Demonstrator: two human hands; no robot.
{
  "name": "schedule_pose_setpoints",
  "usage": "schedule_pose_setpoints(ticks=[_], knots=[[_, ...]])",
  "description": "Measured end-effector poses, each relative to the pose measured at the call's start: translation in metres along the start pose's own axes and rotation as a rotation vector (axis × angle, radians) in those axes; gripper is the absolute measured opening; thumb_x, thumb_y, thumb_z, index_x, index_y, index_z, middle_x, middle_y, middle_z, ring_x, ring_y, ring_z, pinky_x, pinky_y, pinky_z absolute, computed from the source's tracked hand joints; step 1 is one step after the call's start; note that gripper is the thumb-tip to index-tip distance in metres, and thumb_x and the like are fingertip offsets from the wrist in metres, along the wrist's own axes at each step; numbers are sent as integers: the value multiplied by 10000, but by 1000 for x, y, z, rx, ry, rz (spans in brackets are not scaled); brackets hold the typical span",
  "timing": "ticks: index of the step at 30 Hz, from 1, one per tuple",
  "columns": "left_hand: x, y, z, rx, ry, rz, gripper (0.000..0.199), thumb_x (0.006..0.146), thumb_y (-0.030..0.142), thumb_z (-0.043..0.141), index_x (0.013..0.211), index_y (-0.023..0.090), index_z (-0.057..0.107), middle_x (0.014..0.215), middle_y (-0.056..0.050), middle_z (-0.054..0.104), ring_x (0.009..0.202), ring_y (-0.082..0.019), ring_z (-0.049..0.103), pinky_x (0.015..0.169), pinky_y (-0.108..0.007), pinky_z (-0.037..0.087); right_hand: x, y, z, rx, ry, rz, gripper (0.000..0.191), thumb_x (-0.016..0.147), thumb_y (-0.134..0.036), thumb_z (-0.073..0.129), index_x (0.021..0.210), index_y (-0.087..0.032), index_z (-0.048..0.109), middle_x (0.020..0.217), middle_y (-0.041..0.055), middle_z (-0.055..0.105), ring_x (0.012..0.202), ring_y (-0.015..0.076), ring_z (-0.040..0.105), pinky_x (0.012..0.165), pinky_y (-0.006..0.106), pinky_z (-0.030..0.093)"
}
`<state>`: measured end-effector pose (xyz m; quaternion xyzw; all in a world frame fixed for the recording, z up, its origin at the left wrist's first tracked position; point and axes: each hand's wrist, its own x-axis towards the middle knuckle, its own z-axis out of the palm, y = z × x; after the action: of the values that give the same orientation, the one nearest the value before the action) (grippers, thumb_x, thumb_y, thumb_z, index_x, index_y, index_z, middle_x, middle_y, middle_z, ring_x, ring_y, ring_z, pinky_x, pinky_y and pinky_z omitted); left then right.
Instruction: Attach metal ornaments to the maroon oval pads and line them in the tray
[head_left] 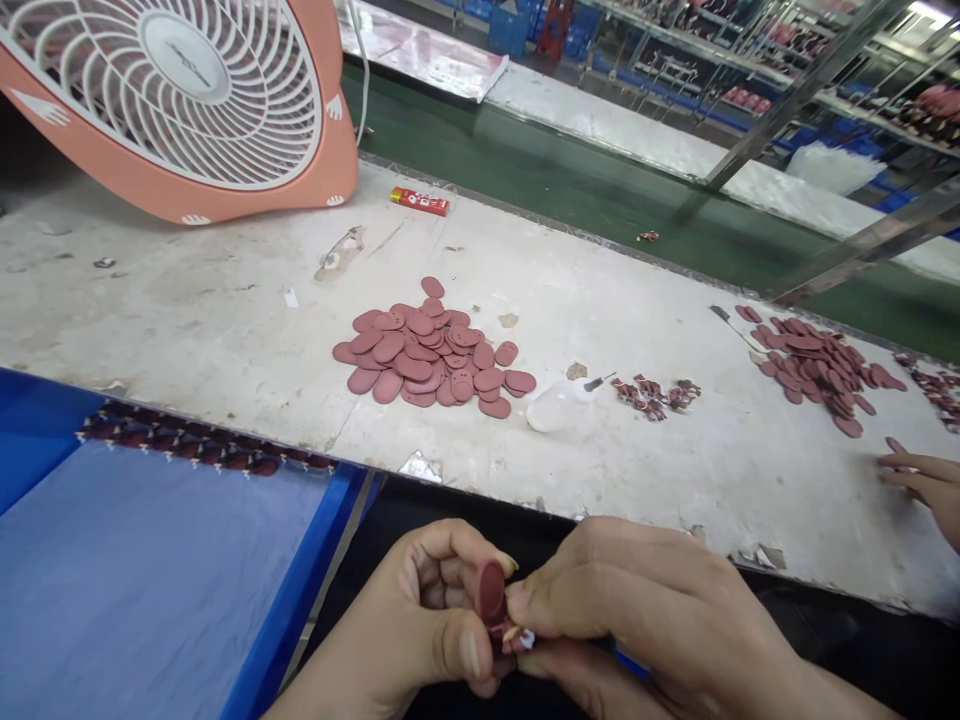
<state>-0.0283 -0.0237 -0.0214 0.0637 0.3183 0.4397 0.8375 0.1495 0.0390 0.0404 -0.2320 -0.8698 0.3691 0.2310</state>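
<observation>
My left hand [442,610] pinches a small maroon oval piece [491,590], shaped like a tiny shoe sole, standing upright between thumb and fingers. At its lower end sits a small maroon strap piece [512,638] with tan and whitish bits. My right hand [622,600] closes on this strap piece with thumb and fingers, pressed against the sole. Both hands are in front of the table edge, and the fingers partly hide the join. On the table beyond lies a pile of maroon soles [412,368]. To its right are a translucent bottle with a needle tip [559,405] and several small strap pieces [651,397].
A blue tray [300,600] at lower left holds rows of small assembled pieces [187,440]. An orange fan [225,200] stands at upper left, near a red lighter [420,201]. Another person's hand [930,485] is at right, below a second sole pile [814,360].
</observation>
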Motion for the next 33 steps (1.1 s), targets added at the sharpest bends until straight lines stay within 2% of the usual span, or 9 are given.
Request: schedule_pose_setpoints(ticks=[5, 9, 14, 20, 25, 28, 33], knots=[[-1, 5, 1, 10, 6, 2, 413, 480, 333, 945, 783, 166, 719, 624, 26, 701, 517, -56, 605, 477, -127, 511, 3, -2, 0, -17, -2, -3, 159, 860, -57, 668, 989, -145, 634, 863, 7, 717, 780, 81, 680, 806, 140, 550], [1, 3, -5, -2, -60, -2, 384, 532, 347, 925, 814, 182, 725, 662, 20, 697, 533, -54, 606, 481, -118, 518, 4, -4, 2, -43, 21, 1, 142, 886, -96, 649, 1019, -147, 641, 887, 21, 716, 820, 86, 681, 832, 147, 541], [3, -2, -15, -111, -105, -3, 351, 584, 366, 900, 832, 178, 737, 708, 6, 706, 530, -43, 611, 459, -103, 518, 7, -3, 2, 3, 94, -5, 316, 851, -174, 726, 1139, -140, 601, 942, 30, 716, 858, 110, 675, 810, 177, 550], [4, -10, -21, -301, -145, 3, 343, 678, 352, 851, 944, 163, 748, 769, -44, 745, 573, -54, 657, 495, -100, 541, 9, -2, 9, -19, 219, 26, 222, 825, -133, 724, 1039, -116, 668, 846, 19, 694, 773, 96, 644, 790, 169, 535], [5, -11, -24, -282, -154, 21, 332, 676, 372, 847, 873, 135, 723, 760, -34, 719, 567, -50, 637, 503, -108, 549, 15, -3, 15, 31, 203, 65, 208, 828, -143, 709, 1035, -128, 688, 788, 2, 673, 707, 85, 626, 688, 174, 524], [5, -12, -26, -236, -181, 55, 334, 692, 396, 831, 877, 144, 713, 771, -26, 694, 537, -45, 594, 471, -113, 535, 18, -2, 19, 47, 198, 71, 185, 812, -127, 706, 997, -132, 700, 748, -2, 658, 677, 84, 611, 652, 180, 509], [3, -10, -27, -193, -212, 95, 294, 727, 391, 805, 912, 173, 738, 840, -37, 689, 587, -45, 585, 503, -106, 535, 20, 0, 24, 70, 194, 79, 168, 792, -72, 682, 950, -126, 701, 717, 2, 662, 654, 80, 605, 570, 157, 472]])
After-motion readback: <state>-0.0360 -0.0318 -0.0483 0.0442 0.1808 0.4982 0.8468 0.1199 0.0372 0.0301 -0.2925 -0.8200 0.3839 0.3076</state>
